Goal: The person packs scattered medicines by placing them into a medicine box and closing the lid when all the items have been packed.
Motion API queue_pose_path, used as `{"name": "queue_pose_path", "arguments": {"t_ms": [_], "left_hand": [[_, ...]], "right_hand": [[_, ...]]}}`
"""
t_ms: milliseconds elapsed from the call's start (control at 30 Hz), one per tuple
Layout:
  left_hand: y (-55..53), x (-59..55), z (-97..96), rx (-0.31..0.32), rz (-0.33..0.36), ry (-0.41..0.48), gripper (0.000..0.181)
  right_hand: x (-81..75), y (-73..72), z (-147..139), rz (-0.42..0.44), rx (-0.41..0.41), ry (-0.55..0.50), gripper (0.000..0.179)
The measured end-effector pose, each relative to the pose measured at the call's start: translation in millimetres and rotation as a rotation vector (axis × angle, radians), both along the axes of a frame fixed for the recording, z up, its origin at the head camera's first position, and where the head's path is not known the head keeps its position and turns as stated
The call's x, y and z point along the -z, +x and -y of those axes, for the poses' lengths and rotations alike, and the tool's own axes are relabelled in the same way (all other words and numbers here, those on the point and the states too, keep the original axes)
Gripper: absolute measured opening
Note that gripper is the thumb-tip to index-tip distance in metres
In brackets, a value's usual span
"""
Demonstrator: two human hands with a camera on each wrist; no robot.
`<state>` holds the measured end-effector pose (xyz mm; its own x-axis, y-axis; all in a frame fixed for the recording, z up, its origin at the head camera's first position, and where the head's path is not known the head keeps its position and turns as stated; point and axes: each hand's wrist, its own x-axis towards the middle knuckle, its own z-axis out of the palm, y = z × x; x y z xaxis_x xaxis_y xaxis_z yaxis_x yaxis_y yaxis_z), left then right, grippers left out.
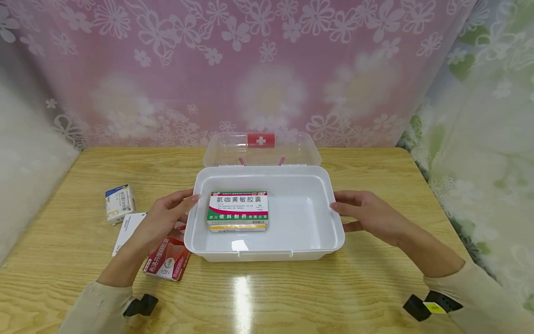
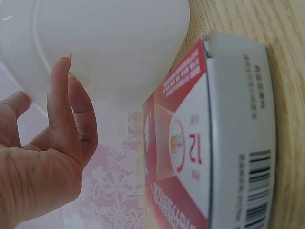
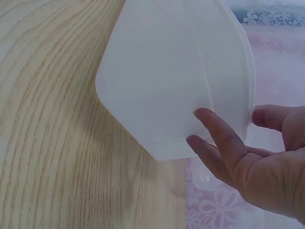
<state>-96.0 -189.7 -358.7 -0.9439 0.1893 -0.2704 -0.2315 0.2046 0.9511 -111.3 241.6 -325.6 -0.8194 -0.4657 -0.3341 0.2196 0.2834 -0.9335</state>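
A white plastic first-aid box [image 1: 267, 256] stands in the middle of the table, its clear lid [image 1: 227, 148] with a red cross label tipped back. My left hand [image 1: 160, 220] grips its left side, thumb on the rim and fingers against the outer wall. On the right side my right hand [image 1: 371, 215] holds the rim the same way; the right wrist view shows fingertips on the wall [image 3: 157, 76]. Inside, at the left, a green and white capsule carton [image 1: 238, 206] lies on a carton with a yellow stripe [image 1: 238, 228], mostly hidden.
Left of the first-aid box, partly behind my left arm, lie a red medicine carton [image 1: 171, 262] and a white carton [image 1: 128, 227]. A small white and blue carton [image 1: 120, 204] stands farther left. Floral curtains [image 1: 267, 69] hang behind the wooden table [image 1: 292, 297].
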Motion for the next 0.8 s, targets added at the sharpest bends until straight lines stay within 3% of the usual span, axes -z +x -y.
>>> {"name": "queue_pose_path", "arguments": {"t_ms": [333, 800], "left_hand": [[-1.4, -0.4, -0.7, 0.001, -0.005, 0.005, 0.064], [-0.6, 0.5, -0.3, 0.004, 0.0, 0.008, 0.064]], "right_hand": [[3.4, -2.9, -2.0, 0.071, -0.014, -0.123, 0.059], [6.6, -7.4, -3.0, 0.075, -0.054, -0.135, 0.056]]}}
